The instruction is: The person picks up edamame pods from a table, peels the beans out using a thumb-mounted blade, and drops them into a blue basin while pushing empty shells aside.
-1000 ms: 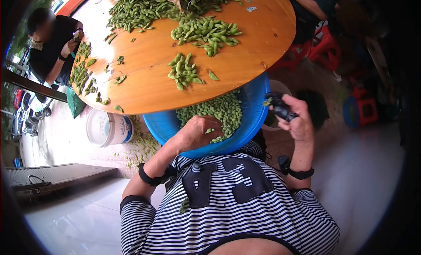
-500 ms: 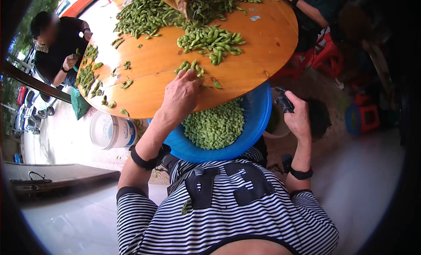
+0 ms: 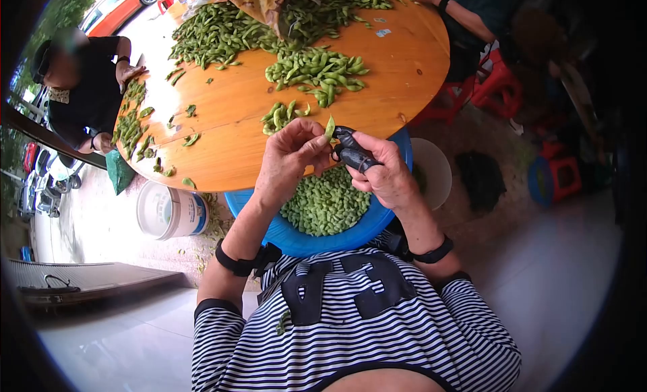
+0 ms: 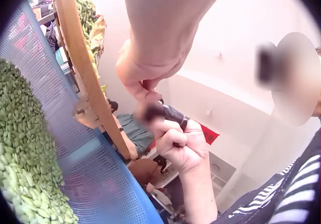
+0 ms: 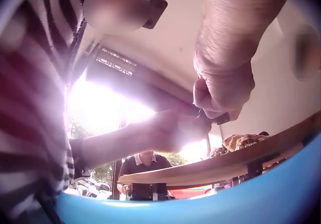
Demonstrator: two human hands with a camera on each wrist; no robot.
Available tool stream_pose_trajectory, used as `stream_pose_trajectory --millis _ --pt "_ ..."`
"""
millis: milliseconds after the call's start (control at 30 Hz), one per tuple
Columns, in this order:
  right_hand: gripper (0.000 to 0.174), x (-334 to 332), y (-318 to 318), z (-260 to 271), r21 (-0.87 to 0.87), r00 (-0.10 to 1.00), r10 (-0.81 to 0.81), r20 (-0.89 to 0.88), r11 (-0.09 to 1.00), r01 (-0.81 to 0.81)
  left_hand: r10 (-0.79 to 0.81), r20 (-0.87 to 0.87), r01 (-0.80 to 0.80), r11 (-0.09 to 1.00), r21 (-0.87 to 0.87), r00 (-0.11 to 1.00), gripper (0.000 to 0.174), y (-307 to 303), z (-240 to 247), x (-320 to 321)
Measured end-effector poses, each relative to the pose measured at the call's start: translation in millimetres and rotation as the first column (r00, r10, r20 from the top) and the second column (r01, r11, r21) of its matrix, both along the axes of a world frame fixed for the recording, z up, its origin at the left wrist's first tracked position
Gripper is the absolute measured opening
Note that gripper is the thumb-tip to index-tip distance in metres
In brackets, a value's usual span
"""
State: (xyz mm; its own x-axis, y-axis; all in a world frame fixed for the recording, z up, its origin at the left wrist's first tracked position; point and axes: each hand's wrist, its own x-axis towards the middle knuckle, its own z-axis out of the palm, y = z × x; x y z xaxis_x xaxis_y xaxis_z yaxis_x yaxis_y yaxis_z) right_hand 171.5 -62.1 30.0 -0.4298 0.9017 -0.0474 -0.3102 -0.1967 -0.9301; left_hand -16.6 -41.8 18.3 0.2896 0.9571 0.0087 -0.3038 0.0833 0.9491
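In the head view my left hand pinches a green soybean pod between thumb and fingers over the near table edge. My right hand meets it from the right. Black covers wrap its thumb and a finger, and their tips close on the pod's lower end; the other fingers are curled. Below both hands a blue basin holds many shelled green beans. In the left wrist view the right hand shows its curled fingers, and the pod is hidden behind the hands.
The round wooden table carries a small group of pods, a larger one and a big heap. A white bucket stands left of the basin, a pale tub right. Another person sits at the left.
My left hand went from the basin to the small pod group, then came back with a pod. My right hand moved left from beside the basin to meet it.
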Motion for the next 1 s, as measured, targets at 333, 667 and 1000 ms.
stream_pose_trajectory --millis 333,667,1000 --pt "0.032 13 -2 -17 -0.124 0.979 0.069 -0.194 0.988 -0.094 0.099 -0.095 -0.094 0.994 0.06 0.991 0.016 -14 -3 19" --pt "0.03 98 -15 -21 0.044 0.919 -0.376 0.12 0.927 0.373 0.508 -0.505 -0.069 0.749 0.659 0.698 0.008 12 1 4" --pt "0.055 188 -13 -53 0.529 -0.209 -0.489 0.847 0.819 0.224 0.493 -0.827 0.267 0.787 0.557 0.271 0.012 79 -8 -25"
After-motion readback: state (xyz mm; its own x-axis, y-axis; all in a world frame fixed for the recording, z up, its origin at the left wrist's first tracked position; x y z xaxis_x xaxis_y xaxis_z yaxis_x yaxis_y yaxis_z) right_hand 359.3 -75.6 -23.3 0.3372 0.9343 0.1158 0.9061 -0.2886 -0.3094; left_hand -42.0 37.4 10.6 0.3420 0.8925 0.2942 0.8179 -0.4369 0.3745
